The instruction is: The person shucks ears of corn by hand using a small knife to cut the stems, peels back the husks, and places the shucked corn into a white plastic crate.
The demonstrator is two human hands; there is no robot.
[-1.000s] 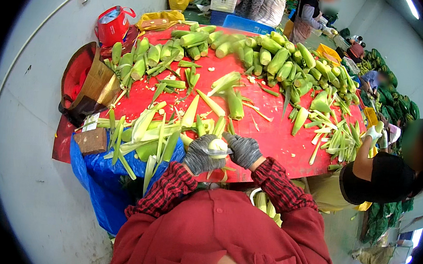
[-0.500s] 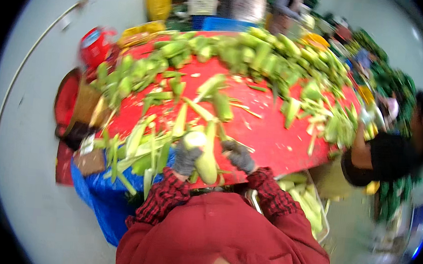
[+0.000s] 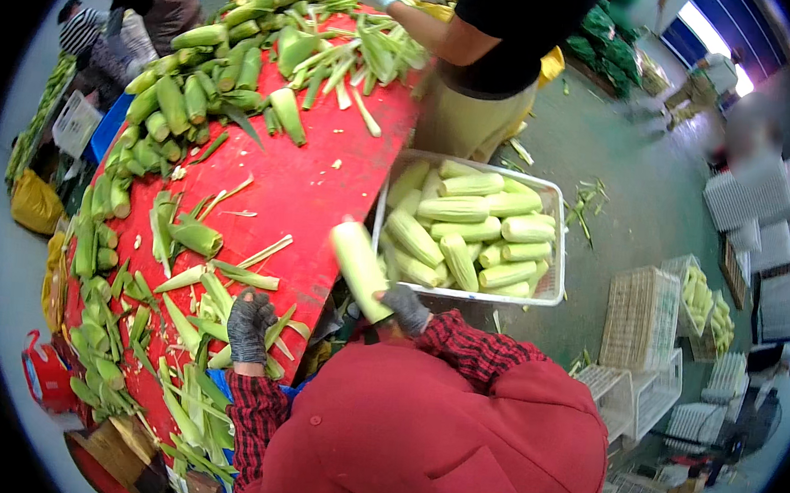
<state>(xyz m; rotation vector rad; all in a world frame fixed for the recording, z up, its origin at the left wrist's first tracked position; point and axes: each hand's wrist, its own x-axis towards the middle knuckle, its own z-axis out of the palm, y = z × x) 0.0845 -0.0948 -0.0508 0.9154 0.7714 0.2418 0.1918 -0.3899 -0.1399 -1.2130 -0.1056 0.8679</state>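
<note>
My right hand (image 3: 404, 308), in a grey glove, grips a pale, mostly husked corn cob (image 3: 359, 269) by its lower end, just left of a white crate (image 3: 552, 294) filled with several similar cobs. My left hand (image 3: 249, 325), also gloved, rests on the near edge of the red table (image 3: 312, 186) among loose green husk leaves (image 3: 197, 324). Its fingers are curled down on the leaves; I cannot tell whether it grips any. Unhusked green cobs (image 3: 176, 103) lie piled along the table's left and far side.
A person in a black top (image 3: 510, 35) works at the table's far right end, with a gloved hand in the husks. Other people stand at the far left. Empty white crates (image 3: 644, 355) are stacked on the grey floor to the right. A red bag (image 3: 43, 373) sits lower left.
The view has swung to the right. Both hands held a cob over the table before; now only my right hand holds it, near the white crate, and my left hand rests on the husks.
</note>
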